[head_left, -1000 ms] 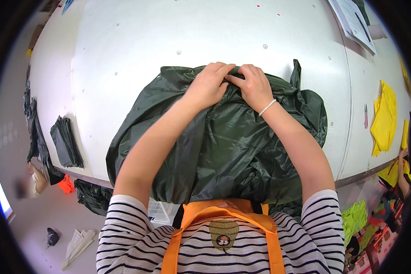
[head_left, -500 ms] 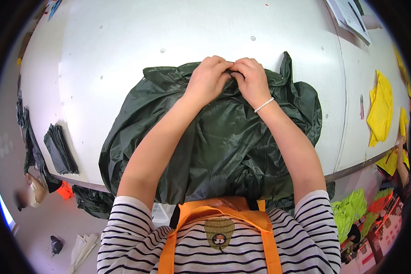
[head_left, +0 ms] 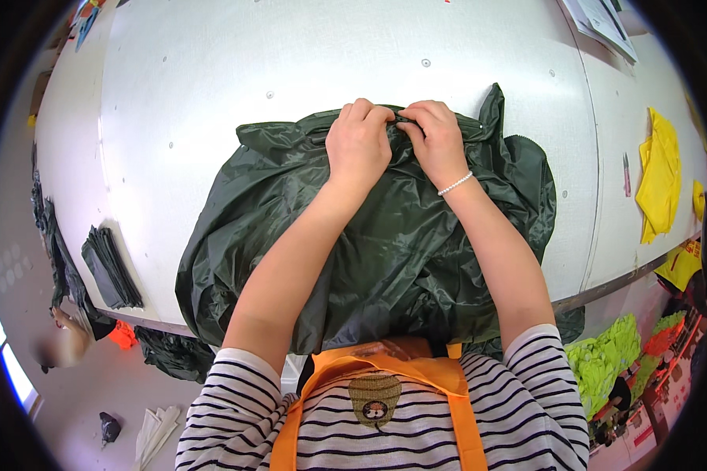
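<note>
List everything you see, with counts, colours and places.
Table: one, white, centre
Garment: one, dark green, centre
Stack: one, dark green, table's left
Yellow cloths: at least two, right
Tool: one, pinkish, beside yellow cloths
Papers: several, white, upper right
Dark cloth: one, far left
Heap: one, blackish, below table's left
Orange cloth: one, left of heap
Lime pile: one, lower right
Bundle: one, black, lower left
White cloth: one, lower left
Person: one, blurred, far left
Apron: one, orange, lower centre
Shirt: one, white striped, under apron
Bracelet: one, white, right wrist
Left hand, right hand: two, bare, at garment's edge
</note>
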Demonstrator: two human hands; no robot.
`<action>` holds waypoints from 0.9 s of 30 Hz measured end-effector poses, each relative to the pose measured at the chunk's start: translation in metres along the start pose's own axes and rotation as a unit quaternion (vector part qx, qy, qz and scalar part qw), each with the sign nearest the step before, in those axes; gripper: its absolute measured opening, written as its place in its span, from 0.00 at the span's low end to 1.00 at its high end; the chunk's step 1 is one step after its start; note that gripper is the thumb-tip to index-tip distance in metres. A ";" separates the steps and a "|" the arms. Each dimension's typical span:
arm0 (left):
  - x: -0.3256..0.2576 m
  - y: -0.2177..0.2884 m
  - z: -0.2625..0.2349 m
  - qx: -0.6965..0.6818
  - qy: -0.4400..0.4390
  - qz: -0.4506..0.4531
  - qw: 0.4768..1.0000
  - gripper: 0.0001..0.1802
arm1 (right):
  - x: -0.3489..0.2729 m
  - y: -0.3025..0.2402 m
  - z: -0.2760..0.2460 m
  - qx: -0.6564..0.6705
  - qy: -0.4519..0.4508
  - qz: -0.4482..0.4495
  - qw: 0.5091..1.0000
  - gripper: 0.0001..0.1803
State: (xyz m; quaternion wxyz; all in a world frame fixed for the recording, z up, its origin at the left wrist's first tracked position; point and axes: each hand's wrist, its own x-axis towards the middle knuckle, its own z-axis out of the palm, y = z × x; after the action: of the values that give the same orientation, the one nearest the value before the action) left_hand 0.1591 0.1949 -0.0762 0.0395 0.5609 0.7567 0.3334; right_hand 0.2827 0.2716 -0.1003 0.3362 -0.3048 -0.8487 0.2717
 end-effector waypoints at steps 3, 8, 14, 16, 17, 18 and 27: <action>0.001 0.005 0.000 -0.036 -0.012 -0.053 0.998 0.05 | -0.002 0.003 0.003 0.001 0.023 -0.027 0.999 0.09; 0.004 0.004 0.005 -0.056 -0.017 -0.066 0.996 0.06 | -0.003 0.008 0.004 -0.005 0.032 -0.045 0.998 0.09; 0.008 -0.003 0.008 -0.124 -0.072 -0.135 0.980 0.07 | -0.002 0.006 -0.002 0.011 0.011 -0.045 0.999 0.09; 0.010 -0.004 0.003 -0.101 -0.073 -0.142 0.982 0.07 | -0.003 0.007 -0.002 0.015 0.013 -0.044 0.999 0.09; 0.010 -0.005 -0.001 -0.077 -0.068 -0.127 0.987 0.07 | -0.004 0.008 -0.002 0.017 0.014 -0.044 0.999 0.09; 0.012 -0.003 -0.004 -0.054 -0.063 -0.111 0.990 0.07 | -0.005 0.007 -0.002 0.015 0.013 -0.044 0.999 0.09; 0.003 0.020 -0.008 -0.025 -0.025 -0.087 0.996 0.07 | -0.008 -0.004 -0.015 -0.030 0.031 -0.055 0.998 0.09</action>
State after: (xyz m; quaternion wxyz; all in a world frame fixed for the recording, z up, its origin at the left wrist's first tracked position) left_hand 0.1715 0.1967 -0.0582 0.1010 0.5002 0.7926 0.3338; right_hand 0.2967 0.2672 -0.0916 0.3677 -0.2762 -0.8608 0.2177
